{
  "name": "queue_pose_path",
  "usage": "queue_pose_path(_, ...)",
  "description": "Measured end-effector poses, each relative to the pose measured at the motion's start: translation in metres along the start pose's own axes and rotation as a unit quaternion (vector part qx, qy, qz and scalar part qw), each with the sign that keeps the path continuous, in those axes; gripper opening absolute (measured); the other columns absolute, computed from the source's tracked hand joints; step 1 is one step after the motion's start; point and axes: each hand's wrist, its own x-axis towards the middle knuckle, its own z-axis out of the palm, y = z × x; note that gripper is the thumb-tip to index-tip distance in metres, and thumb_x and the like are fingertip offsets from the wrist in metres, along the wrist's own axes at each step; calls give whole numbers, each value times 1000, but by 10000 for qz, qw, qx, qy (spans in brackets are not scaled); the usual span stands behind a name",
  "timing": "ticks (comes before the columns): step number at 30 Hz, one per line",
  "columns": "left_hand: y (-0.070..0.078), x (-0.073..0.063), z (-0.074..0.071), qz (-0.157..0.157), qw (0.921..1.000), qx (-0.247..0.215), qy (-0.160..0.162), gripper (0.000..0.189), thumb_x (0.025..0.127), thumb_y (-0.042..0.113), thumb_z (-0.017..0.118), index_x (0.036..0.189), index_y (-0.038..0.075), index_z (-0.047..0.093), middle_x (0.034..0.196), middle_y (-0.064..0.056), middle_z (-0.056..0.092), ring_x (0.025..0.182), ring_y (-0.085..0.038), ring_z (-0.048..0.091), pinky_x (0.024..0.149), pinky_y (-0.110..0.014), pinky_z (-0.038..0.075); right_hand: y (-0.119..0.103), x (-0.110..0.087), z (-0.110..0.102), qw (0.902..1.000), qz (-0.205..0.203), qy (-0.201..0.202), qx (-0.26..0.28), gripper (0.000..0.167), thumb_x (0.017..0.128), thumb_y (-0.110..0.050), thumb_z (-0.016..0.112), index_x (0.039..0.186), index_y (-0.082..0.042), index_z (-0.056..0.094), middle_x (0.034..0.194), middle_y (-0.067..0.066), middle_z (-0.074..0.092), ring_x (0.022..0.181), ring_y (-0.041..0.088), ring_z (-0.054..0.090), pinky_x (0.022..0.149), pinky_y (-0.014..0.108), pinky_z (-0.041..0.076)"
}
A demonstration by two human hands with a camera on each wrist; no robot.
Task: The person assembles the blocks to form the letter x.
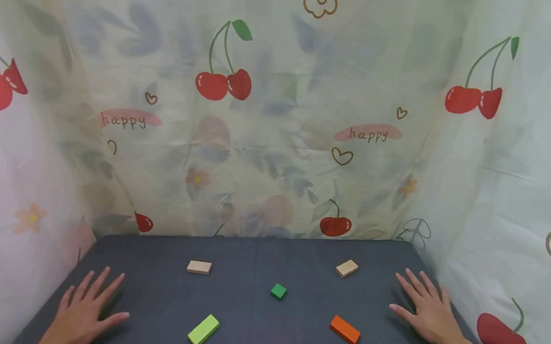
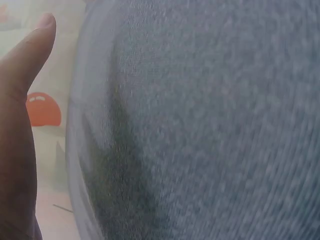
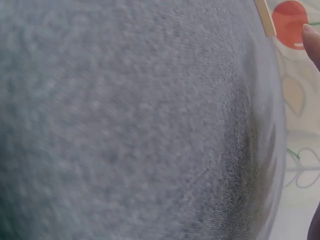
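Observation:
My left hand (image 1: pixel 82 310) is spread over the left side of the dark table, fingers straight and holding nothing. A light green block (image 1: pixel 203 331) lies to the right of it. Over the table's right side my right hand (image 1: pixel 429 311) is spread too, with nothing in it. An orange block (image 1: pixel 345 330) lies nearest its left. Farther back are a pale wooden block (image 1: pixel 347 268) and a pinkish-beige block (image 1: pixel 199 267). A small green cube (image 1: pixel 278 291) sits near the middle. In the left wrist view the thumb (image 2: pixel 30 55) shows above the cloth; in the right wrist view only a fingertip (image 3: pixel 312 42) shows.
The dark grey table (image 1: pixel 245 315) bears the blocks, all apart from one another. A curtain (image 1: pixel 270 112) printed with cherries and hearts stands behind its back edge and along both sides. One wooden block's edge (image 3: pixel 266 17) shows in the right wrist view.

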Motion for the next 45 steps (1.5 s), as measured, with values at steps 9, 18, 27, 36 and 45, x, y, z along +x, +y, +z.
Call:
queue_pose_path(9, 14, 1, 0, 82, 9998, -139, 128, 90, 85, 70, 56, 156, 24, 25, 157, -20, 17, 136, -51, 15, 96, -74, 10, -8, -4, 1, 9987, -171, 326, 357, 78, 88, -55, 64, 152, -23, 36, 153, 17, 32, 138, 45, 21, 103, 71, 6)
queue_pose_path(18, 27, 5, 0, 315, 9982, -337, 377, 88, 85, 65, 60, 156, 27, 24, 159, -16, 16, 140, -48, 12, 95, -74, 12, -22, -4, 4, 9958, -230, 557, 691, 77, 87, -47, 69, 152, -24, 36, 152, 16, 35, 139, 43, 24, 99, 71, 17)
queue_pose_path(27, 42, 11, -1, 225, 9983, -372, 378, 89, 84, 68, 59, 155, 23, 29, 156, -20, 19, 137, -50, 14, 95, -75, 14, -37, -2, 4, 9913, -312, 840, 965, 75, 83, -42, 75, 147, -15, 44, 148, 18, 40, 136, 43, 29, 97, 70, 22)
queue_pose_path(36, 58, 18, -6, 234, 9967, -658, 415, 88, 84, 63, 63, 154, 20, 30, 155, -22, 21, 135, -51, 19, 91, -77, 19, -54, 1, 4, 9824, -356, 1059, 1497, 74, 82, -35, 77, 145, -14, 46, 145, 17, 43, 133, 43, 32, 94, 71, 24)
queue_pose_path(45, 76, 22, -9, 272, 9925, -1020, 611, 85, 84, 58, 68, 152, 19, 36, 154, -22, 25, 134, -51, 21, 91, -77, 21, -74, 2, 2, 9751, -240, 1219, 1836, 73, 80, -32, 81, 143, -14, 48, 139, 21, 49, 127, 44, 39, 92, 70, 27)
